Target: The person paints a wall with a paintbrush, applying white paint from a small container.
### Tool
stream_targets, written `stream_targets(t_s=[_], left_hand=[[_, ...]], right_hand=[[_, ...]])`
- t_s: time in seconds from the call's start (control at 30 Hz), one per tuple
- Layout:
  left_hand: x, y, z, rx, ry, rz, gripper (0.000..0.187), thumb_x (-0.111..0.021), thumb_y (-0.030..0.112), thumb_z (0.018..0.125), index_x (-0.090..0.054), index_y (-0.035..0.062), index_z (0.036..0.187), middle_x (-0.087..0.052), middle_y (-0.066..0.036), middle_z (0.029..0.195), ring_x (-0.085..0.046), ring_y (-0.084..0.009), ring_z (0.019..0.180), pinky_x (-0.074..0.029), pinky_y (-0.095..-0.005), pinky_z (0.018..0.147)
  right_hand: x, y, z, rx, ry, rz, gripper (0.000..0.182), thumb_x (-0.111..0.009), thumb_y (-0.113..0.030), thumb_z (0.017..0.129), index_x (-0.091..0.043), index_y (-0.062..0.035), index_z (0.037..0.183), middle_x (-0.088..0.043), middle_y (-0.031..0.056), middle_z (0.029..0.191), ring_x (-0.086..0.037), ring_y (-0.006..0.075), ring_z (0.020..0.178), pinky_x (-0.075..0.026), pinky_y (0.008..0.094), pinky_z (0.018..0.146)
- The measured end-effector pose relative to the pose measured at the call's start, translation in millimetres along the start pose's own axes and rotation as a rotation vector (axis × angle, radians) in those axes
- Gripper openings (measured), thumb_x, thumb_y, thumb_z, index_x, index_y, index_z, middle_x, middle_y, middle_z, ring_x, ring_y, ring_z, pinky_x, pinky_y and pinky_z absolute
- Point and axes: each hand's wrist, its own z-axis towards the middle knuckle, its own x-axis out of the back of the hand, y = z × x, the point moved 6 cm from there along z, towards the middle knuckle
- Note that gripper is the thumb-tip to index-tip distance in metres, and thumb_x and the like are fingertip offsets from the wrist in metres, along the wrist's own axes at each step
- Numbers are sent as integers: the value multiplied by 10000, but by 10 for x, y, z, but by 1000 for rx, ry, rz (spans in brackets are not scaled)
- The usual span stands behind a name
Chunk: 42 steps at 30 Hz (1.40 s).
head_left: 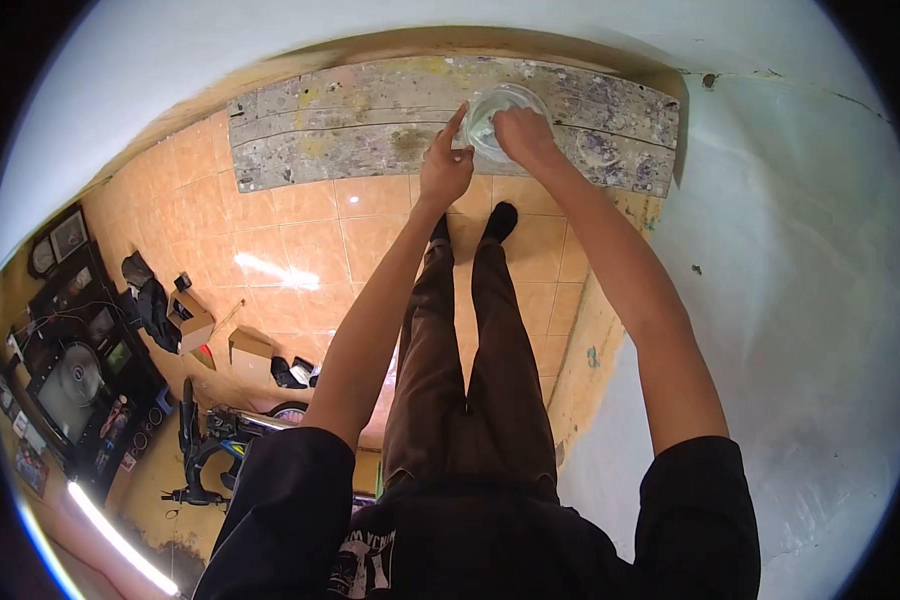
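Note:
A round, clear plastic bowl (pixel 511 93) sits on a worn wooden bench, with something pale or see-through inside that I cannot make out. My left hand (pixel 445 170) is at the bowl's left side. Its index finger stretches up along the wall and its thumb stays apart, both touching or very close to the rim. Over the bowl's right half, my right hand (pixel 525 137) is closed with its fingertips pointing down into it. What those fingers hold, if anything, is hidden beneath the hand.
The paint-stained bench (pixel 350 125) runs along the wall. My feet (pixel 500 222) stand on orange floor tiles (pixel 300 245) before it. A pale wall (pixel 770 300) rises at right. Cardboard boxes (pixel 252 357), a bicycle (pixel 205 440) and a fan (pixel 80 373) are at lower left.

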Motion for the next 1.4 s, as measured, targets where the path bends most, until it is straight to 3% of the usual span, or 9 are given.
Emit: stream_targets(t_s=[0.07,0.17,0.37,0.47,0.77,0.87,1.07,1.27,1.4], left_hand=[[-5,3,-3,-10,4,14,723,-592,18,858,-373,302,1486,-555,-216,1336,-698,-334,960,-535,-423,821],[29,97,-32,-1,-11,69,732,-593,16,858,-367,306,1491,-553,-221,1336,-698,-334,966,-533,-420,831],[38,54,-4,16,-33,26,726,-592,21,861,-368,297,1494,-566,-225,1316,-702,-320,959,-527,-417,845],[38,72,-13,2,-34,24,719,-593,21,861,-375,291,1491,-572,-226,1306,-704,-317,951,-527,-416,845],[23,54,-9,-49,10,27,720,-598,13,843,-395,285,1478,-588,-234,1271,-706,-324,888,-532,-424,809],[0,-2,10,-63,31,4,730,-605,15,836,-392,286,1480,-595,-235,1260,-705,-331,887,-532,-423,810],[-18,-72,33,-44,25,-41,725,-606,15,835,-405,291,1475,-593,-232,1270,-702,-331,921,-535,-421,809],[37,91,-34,-42,33,39,721,-606,15,837,-408,293,1473,-579,-232,1296,-699,-328,942,-539,-410,811],[88,176,-64,-10,4,72,724,-602,11,836,-407,294,1473,-567,-234,1312,-700,-332,941,-537,-416,814]], right_hand=[[57,40,66,-44,-39,-38,155,-569,-114,881,-711,-53,891,-690,172,823,-702,329,764,-577,422,642],[-58,34,65,-80,138,-14,142,-579,-99,855,-712,-50,850,-697,170,823,-702,337,777,-576,430,639],[-13,-51,13,51,46,-10,138,-602,-107,827,-708,-34,777,-698,164,816,-707,322,777,-577,418,618],[147,-25,47,-47,-29,-50,145,-594,-105,828,-717,-42,785,-699,154,809,-708,317,777,-576,421,622],[-129,149,0,-180,25,-15,149,-590,-97,847,-719,-45,795,-701,153,814,-711,311,770,-582,419,630],[-21,52,-52,-97,102,-55,149,-589,-90,849,-721,-43,800,-708,155,833,-714,309,793,-585,417,659],[106,39,-66,-125,-88,-103,145,-603,-91,847,-715,-38,773,-703,171,846,-711,322,810,-587,409,677],[35,109,-81,-94,101,-129,133,-598,-103,872,-712,-49,915,-696,152,826,-714,277,795,-584,385,642],[-36,48,-109,-101,29,-167,144,-588,-105,885,-707,-74,960,-699,129,826,-715,253,797,-578,366,619]])
